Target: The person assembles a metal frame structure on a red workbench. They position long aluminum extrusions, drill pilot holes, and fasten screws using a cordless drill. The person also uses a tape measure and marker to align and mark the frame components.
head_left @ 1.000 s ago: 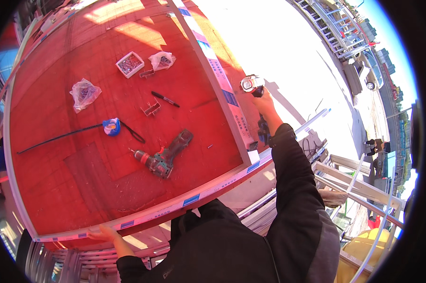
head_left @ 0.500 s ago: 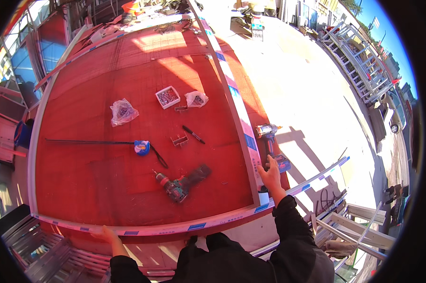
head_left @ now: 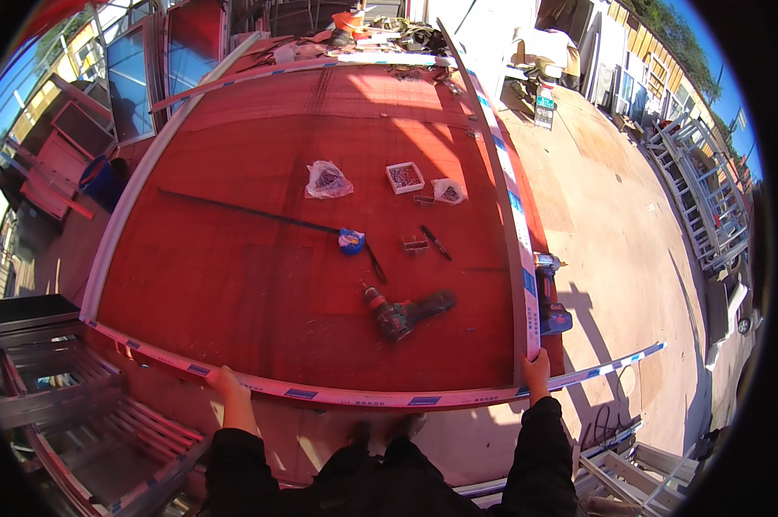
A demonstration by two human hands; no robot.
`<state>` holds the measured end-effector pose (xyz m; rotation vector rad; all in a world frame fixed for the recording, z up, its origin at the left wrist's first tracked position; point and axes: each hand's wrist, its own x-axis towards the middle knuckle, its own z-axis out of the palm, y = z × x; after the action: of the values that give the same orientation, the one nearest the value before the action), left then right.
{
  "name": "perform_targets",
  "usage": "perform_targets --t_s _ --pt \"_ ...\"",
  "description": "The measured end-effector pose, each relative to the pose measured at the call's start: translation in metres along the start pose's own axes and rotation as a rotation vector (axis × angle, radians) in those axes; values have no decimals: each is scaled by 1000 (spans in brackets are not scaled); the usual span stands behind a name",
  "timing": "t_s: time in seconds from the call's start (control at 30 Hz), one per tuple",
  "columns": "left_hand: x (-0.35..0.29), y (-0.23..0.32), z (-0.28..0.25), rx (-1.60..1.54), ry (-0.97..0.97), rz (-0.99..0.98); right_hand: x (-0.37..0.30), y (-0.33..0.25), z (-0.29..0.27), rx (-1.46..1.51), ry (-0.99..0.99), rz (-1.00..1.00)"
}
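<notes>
A large rectangular frame of long metal profiles lies on a red-topped table (head_left: 225,284). My left hand (head_left: 234,398) is closed round the near profile (head_left: 354,397), left of its middle. At the near right corner my right hand (head_left: 536,372) grips the end of the right-hand profile (head_left: 516,211), where it meets the near one. Its fingertips are partly hidden. Inside the frame lie a cordless drill (head_left: 397,319), a blue tape measure (head_left: 351,241) with its blade drawn out, a black marker (head_left: 435,242) and a small metal bracket piece (head_left: 415,246).
Beyond the right-hand profile lies a second power tool (head_left: 554,319) with a blue battery. A white box of screws (head_left: 404,177) sits between two plastic bags. The near profile's end juts out past the corner. Stacked metal frames (head_left: 78,414) stand at lower left, ladders (head_left: 703,194) at far right.
My right hand has come down from beside the right-hand profile, fingers spread, and closed on its near end. My left hand stays on the near profile. The view has turned left.
</notes>
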<state>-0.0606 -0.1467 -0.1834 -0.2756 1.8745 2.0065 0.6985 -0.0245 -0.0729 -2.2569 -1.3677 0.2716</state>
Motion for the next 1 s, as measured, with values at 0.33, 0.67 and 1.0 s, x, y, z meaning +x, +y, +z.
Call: perform_targets --t_s 0.33,0.67,1.0 --pt "17 -49 -103 -101 -43 -94 -55 58 -18 61 -2 -40" --pt "-31 -37 -174 111 99 -2 -129 61 -56 198 -197 294" --pt "-51 -18 -210 90 -21 -93 -162 99 -47 8 -40 116"
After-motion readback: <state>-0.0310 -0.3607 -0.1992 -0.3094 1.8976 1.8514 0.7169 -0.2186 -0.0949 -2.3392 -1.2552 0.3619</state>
